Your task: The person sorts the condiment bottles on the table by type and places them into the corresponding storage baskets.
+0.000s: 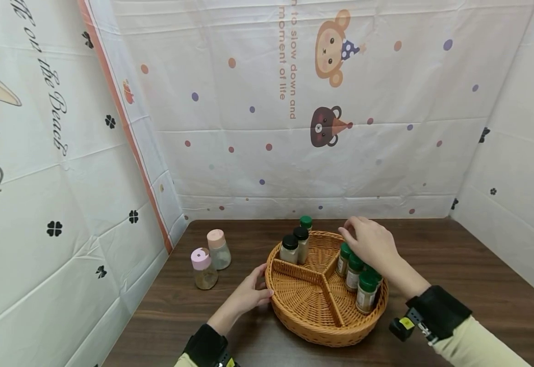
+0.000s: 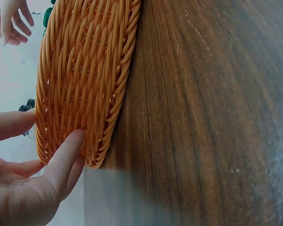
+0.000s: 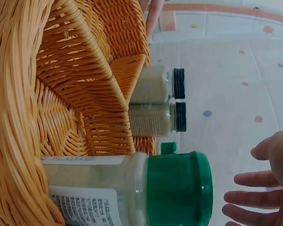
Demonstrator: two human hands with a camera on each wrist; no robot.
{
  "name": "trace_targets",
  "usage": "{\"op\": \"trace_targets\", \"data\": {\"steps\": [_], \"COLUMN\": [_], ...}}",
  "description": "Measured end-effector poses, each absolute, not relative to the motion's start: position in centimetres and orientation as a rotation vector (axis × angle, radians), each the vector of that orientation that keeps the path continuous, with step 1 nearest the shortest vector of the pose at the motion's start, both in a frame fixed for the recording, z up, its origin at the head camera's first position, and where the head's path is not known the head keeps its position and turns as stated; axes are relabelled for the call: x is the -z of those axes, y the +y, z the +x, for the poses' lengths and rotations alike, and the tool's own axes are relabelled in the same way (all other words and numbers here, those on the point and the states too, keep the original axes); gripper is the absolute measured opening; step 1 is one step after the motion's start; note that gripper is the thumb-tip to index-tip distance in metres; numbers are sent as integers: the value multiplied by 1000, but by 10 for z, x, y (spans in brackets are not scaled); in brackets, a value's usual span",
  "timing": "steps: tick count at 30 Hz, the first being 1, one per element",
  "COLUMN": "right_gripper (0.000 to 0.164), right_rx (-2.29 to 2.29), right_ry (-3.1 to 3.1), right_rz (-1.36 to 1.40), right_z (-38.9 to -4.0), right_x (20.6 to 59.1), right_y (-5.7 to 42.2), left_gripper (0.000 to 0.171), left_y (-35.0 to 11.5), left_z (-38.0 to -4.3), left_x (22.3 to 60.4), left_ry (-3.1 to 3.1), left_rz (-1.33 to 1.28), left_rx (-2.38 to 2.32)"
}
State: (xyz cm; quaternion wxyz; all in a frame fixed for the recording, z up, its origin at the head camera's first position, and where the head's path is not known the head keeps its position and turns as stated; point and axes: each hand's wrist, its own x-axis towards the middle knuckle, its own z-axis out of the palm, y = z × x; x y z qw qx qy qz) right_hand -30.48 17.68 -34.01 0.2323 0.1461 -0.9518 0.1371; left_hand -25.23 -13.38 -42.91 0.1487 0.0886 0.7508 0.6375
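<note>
A round wicker basket (image 1: 294,329) with three compartments stands on the table. At its left side my left hand (image 1: 250,290) holds it, thumb at the rim and fingers against the outer wall (image 2: 80,70). My right hand (image 1: 372,244) hovers over the basket's right back edge, fingers loosely extended and holding nothing, as the right wrist view (image 3: 269,188) shows. Beneath it, several green-capped spice jars (image 1: 366,291) stand in the right compartment. Two black-capped jars (image 1: 289,248) stand in the back compartment. Behind them shows a green cap (image 1: 306,221); whether its jar is inside cannot be told.
Left of the basket, two jars stand on the dark wooden table (image 1: 166,316): one with a pink-purple cap (image 1: 201,259), one with a peach cap (image 1: 216,238). Printed white cloths (image 1: 248,163) hang behind and at both sides.
</note>
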Motion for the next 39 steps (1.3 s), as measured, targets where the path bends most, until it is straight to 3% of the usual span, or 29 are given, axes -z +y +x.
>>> {"op": "trace_targets", "data": {"steps": [39], "right_gripper": [33], "right_rx": [-405], "right_ry": [-2635], "right_rz": [443], "right_z": [-310], "right_x": [346], "right_y": [155], "left_gripper": [75], "left_y": [-135], "left_z": [-254], "left_x": [433], "left_ry": [2183], "left_rz": [244], "left_rx": [-1825]}}
